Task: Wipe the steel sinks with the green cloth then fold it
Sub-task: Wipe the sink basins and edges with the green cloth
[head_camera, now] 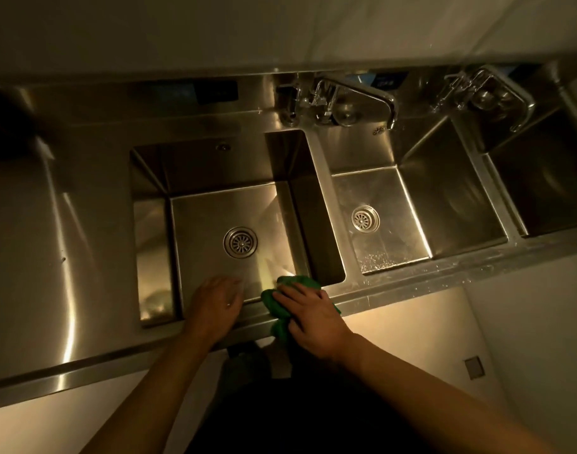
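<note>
Where the steel counter (51,224) is cut: three sinks in a row, the left sink (149,224) widest, the middle sink (444,191) just right of it, the right sink (542,191) beyond that and cut off by the frame edge.
Faucets: two, both behind and to the right of the left sink; the nearer faucet (362,93) swings its spout over the middle sink, and the farther faucet (496,90) stands further right.
Arms: two, bare, both reaching to the left sink's front rim.
Right hand (313,319): palm down at the rim's right end, fingers spread and laid flat over the cloth, pressing it to the steel.
Left hand (215,306): palm down on the rim's middle, fingers close together and straight, reaching over the basin; the tips are blurred.
Green cloth (298,281): one, crumpled, on the left sink's front rim; its long axis crosses the rim, far end over the basin, near end hanging over the counter's front edge.
Drains: two, the left drain (240,242) in the left sink's floor, the middle drain (365,218) to its right.
</note>
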The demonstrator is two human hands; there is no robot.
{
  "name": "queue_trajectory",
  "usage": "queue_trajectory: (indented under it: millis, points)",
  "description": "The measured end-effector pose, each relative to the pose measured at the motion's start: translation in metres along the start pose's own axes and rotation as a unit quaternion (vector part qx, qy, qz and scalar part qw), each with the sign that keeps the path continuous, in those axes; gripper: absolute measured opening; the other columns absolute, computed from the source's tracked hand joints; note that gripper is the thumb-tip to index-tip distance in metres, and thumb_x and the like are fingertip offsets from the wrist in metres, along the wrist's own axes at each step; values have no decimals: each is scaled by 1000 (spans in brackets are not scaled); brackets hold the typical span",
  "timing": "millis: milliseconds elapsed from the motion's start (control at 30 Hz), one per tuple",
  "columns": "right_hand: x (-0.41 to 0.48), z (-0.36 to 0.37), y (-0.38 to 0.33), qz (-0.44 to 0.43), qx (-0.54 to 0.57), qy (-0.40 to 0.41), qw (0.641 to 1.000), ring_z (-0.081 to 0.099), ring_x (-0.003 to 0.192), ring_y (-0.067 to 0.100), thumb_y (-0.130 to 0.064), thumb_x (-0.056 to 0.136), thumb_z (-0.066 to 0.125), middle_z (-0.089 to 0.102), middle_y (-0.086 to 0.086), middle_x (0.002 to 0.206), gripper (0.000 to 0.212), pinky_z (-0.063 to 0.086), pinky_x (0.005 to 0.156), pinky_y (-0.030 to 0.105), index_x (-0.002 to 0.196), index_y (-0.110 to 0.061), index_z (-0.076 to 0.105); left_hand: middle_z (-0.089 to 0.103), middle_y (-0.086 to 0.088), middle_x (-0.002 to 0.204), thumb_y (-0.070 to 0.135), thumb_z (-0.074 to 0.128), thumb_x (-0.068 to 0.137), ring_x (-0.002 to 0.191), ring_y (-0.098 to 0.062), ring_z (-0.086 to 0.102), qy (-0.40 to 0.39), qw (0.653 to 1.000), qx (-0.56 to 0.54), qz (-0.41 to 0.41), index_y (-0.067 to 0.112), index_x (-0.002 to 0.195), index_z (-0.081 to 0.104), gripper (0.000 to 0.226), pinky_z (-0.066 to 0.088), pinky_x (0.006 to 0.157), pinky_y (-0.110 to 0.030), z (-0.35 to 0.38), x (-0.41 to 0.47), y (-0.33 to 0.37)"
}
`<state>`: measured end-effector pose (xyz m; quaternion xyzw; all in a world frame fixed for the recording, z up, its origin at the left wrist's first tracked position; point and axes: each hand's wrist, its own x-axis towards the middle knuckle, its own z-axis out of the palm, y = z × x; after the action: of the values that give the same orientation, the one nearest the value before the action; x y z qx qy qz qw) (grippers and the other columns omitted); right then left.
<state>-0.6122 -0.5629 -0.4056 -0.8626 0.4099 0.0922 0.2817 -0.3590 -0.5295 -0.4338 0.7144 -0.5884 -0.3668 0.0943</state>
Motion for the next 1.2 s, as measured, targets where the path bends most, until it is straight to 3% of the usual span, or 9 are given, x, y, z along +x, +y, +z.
queue_trajectory:
  millis: [133,333,533,633,733,900,1033,1100,1200]
  points:
    - [16,-8,-4,7,-59,-9,998,40,139,24,-61,92,41,33,-6,161,66,33,102,46,152,-36,33,74,-6,123,42,48,102,114,-30,65,37,993,83,-74,19,121,75,40,48,96,-38,18,-18,-11]
    - [19,-6,-3,-24,-74,-39,996,28,147,28,-56,98,36,38,-1,157,62,21,118,55,154,-30,31,73,-7,125,38,43,108,115,-30,66,44,990,44,-129,19,122,72,38,44,99,-38,20,-19,-12]
    - [10,-7,42,-113,-101,-17,988,39,138,28,-46,101,37,43,2,151,57,35,108,46,153,-23,34,70,-9,84,35,35,100,90,-36,68,78,984,47,-150,19,75,62,40,44,87,-43,50,-14,37]
    - [-4,-13,82,-147,-101,1,984,44,133,31,-41,97,47,47,6,148,57,39,106,44,150,-20,40,72,-9,119,47,11,95,116,-31,63,51,983,105,-140,14,109,74,72,37,108,-46,76,-7,70]
    - [-20,-15,129,-186,-88,31,978,51,129,33,-34,95,54,51,10,147,53,42,106,45,145,-17,49,64,-4,140,44,23,105,133,-27,53,54,979,120,-156,18,134,66,58,23,119,-48,100,2,106]
    - [-39,-28,179,-283,-105,32,953,47,140,29,-16,94,58,51,6,150,49,40,110,43,142,-15,55,59,-10,144,44,23,102,137,-30,49,89,977,110,-159,12,143,56,62,22,120,-53,136,3,158]
    - [-60,-50,222,-310,-124,87,939,54,134,30,-12,91,65,59,7,143,44,48,106,44,135,-11,63,29,-10,168,44,30,107,157,-33,20,75,977,100,-175,15,161,31,62,15,126,-54,158,-1,195]
    - [-70,-59,248,-284,-104,125,945,60,127,26,-14,96,53,58,15,142,40,49,104,40,134,-3,62,20,-8,172,48,25,101,159,-31,12,63,979,113,-159,17,164,24,70,13,126,-52,166,-2,213]
    - [-84,-81,292,-204,-32,63,976,57,129,12,-20,103,44,44,15,154,46,47,105,25,147,-5,47,19,-10,172,50,17,98,159,-32,12,50,986,125,-103,17,163,26,74,15,126,-54,177,-1,239]
